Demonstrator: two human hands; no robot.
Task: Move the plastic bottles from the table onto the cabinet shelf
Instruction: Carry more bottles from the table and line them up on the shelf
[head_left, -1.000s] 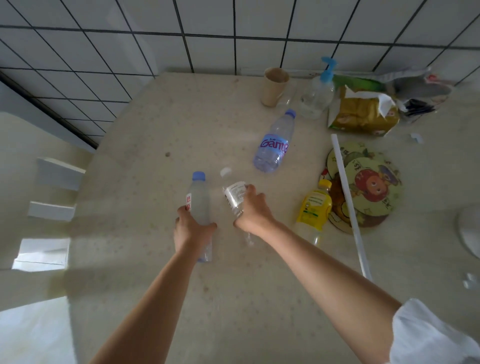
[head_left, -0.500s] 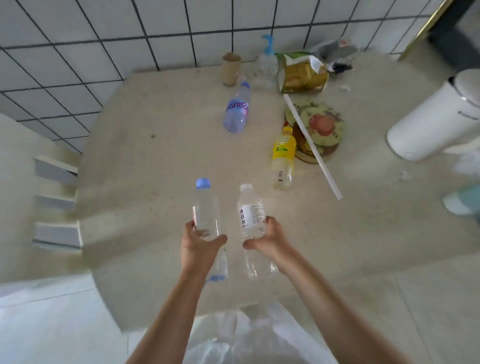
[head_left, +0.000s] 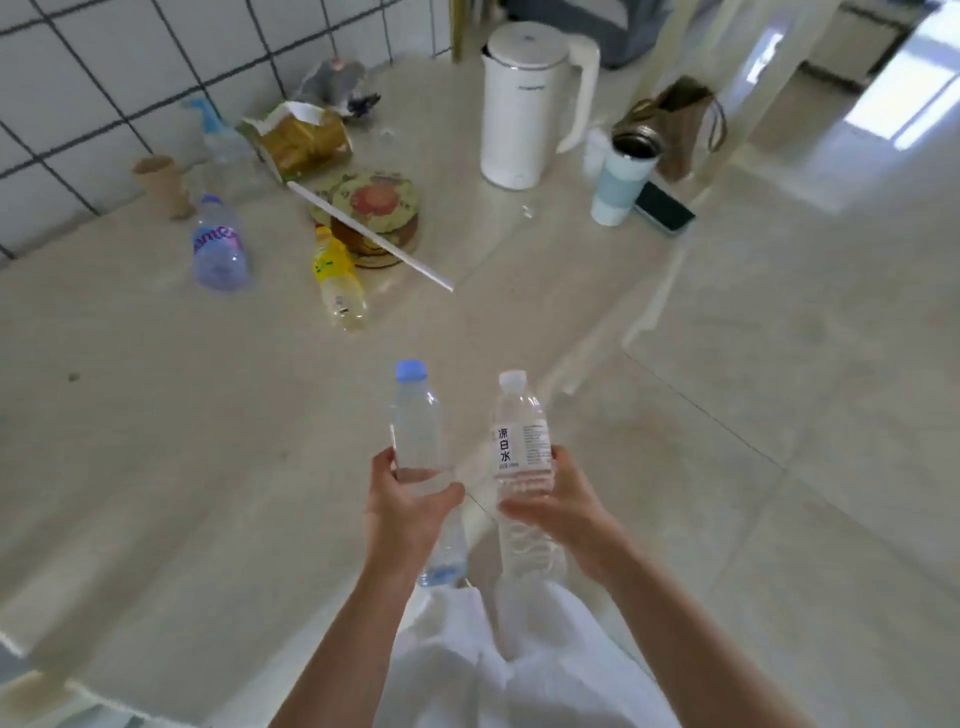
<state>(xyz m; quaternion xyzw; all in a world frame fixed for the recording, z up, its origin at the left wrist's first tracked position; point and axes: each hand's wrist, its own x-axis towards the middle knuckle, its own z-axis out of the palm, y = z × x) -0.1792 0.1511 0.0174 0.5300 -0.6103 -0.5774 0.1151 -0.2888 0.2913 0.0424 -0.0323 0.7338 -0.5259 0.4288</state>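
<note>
My left hand (head_left: 402, 506) grips a clear bottle with a blue cap (head_left: 415, 421) upright, off the beige table (head_left: 156, 415). My right hand (head_left: 558, 499) grips a clear bottle with a white cap and a white label (head_left: 522, 441) beside it, also upright. Both bottles are held near the table's front right edge, in front of my body. A purple-labelled bottle (head_left: 218, 244) and a yellow-labelled bottle (head_left: 337, 278) lie on their sides further back on the table. No cabinet shelf is in view.
At the back of the table are a white kettle (head_left: 524, 104), a pale blue tumbler (head_left: 621, 179), a dark phone (head_left: 665, 207), a brown cup (head_left: 161, 184), a pump bottle (head_left: 221, 140), a gold tissue pack (head_left: 296, 140), round coasters (head_left: 379, 208) and a white strip (head_left: 371, 236). Tiled floor lies right.
Both hands have lifted their bottles off the table and drawn them back toward my body. My view has swung to the right, bringing the kettle, tumbler and floor into sight.
</note>
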